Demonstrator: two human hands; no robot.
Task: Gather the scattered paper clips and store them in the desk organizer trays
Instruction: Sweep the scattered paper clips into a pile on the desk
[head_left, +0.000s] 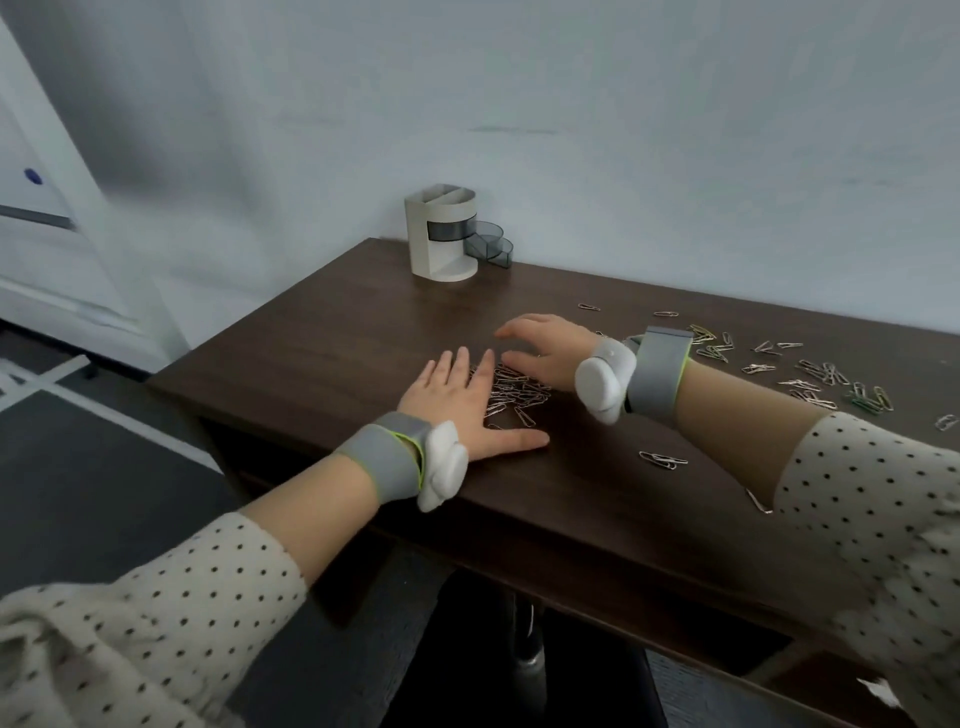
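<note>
A pile of silver paper clips (514, 392) lies on the dark wooden desk (353, 332) between my two hands. My left hand (462, 400) rests flat on the desk, fingers spread, its edge against the pile. My right hand (540, 345) is cupped on the far side of the pile, fingers curved and apart, touching the clips. More scattered paper clips (815, 374) lie to the right, behind my right wrist. The cream desk organizer (441, 234) stands at the desk's back edge, with its smoky trays (491, 241) swung out to the right.
A few loose clips (662, 460) lie near the desk's front edge by my right forearm, and one clip (758, 501) sits at the sleeve. The wall runs behind the desk. A dark floor lies to the left below the desk's edge.
</note>
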